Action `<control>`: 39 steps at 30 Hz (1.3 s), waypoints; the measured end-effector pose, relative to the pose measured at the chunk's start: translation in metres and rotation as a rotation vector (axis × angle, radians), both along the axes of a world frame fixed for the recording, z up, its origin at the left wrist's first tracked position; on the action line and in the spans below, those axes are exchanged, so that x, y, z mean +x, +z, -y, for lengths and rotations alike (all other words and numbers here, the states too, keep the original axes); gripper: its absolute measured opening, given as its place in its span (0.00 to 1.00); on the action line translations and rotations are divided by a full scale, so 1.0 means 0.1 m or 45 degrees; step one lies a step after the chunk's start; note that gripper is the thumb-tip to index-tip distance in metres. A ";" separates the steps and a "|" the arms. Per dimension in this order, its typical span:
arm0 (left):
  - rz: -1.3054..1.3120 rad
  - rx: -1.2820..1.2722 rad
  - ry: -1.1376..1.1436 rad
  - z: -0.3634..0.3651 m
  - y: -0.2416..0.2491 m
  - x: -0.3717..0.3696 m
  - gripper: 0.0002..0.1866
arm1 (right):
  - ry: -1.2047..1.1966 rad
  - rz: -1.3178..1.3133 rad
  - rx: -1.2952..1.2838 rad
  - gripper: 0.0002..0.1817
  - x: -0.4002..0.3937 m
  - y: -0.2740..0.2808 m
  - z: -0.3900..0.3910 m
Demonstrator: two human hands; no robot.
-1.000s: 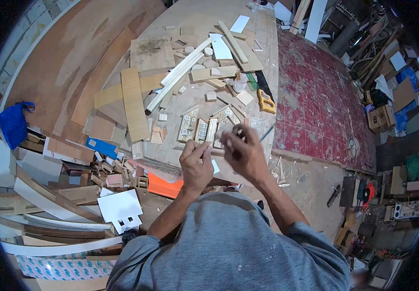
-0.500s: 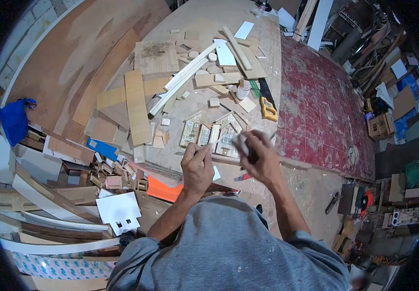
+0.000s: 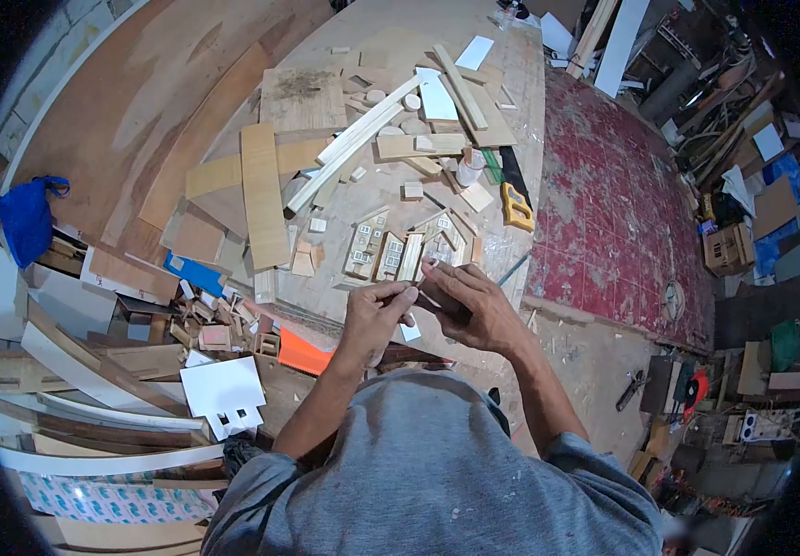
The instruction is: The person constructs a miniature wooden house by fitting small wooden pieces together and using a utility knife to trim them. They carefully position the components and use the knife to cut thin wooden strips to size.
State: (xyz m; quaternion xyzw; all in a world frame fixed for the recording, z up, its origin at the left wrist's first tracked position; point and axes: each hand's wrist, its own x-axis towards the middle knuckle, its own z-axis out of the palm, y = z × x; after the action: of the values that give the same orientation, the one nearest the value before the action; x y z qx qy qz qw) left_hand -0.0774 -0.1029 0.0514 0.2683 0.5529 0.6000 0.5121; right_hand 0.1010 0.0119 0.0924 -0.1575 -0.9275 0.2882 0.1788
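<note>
**Two hands brought together before a house-shaped wooden assembly**

The right hand (image 3: 470, 310), held apart from the left hand (image 3: 370, 320) half a second earlier, has been brought in until the two all but meet. The work is thus judged to be concentrated at one spot, shared by both hands. The left fingers are pressed together in a pinch; what, if anything, is gripped between them cannot be made out. The right fingers are bent, and a small white piece (image 3: 429, 265) is seen at their tips; its kind, and how firmly it is held, cannot be told. Just beyond the hands, the house-shaped wooden assembly (image 3: 364, 248) is laid on the desk (image 3: 318, 301), its right part partly hidden by the right hand. Pale strips (image 3: 411, 256) are set between its sections. Farther out, a white cup (image 3: 467, 173) and a yellow-handled saw (image 3: 517, 208) are placed near the desk's right edge.
</note>
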 end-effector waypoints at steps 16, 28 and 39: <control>-0.586 0.191 0.147 -0.09 0.03 0.12 0.10 | -0.315 -0.395 0.276 0.30 -0.13 -0.13 0.16; -0.923 0.280 0.352 -0.22 -0.21 0.13 0.09 | -0.451 -0.433 0.289 0.24 -0.23 -0.21 0.04; -0.530 0.116 0.207 -0.24 -0.11 0.09 0.11 | -0.390 -0.431 0.293 0.21 -0.22 -0.21 -0.05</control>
State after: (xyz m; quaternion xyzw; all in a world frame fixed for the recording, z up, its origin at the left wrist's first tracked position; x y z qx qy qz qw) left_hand -0.0685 -0.0788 0.0403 0.3637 0.6390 0.5953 0.3241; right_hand 0.0786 0.0169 0.0712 -0.2242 -0.8763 0.1726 0.3900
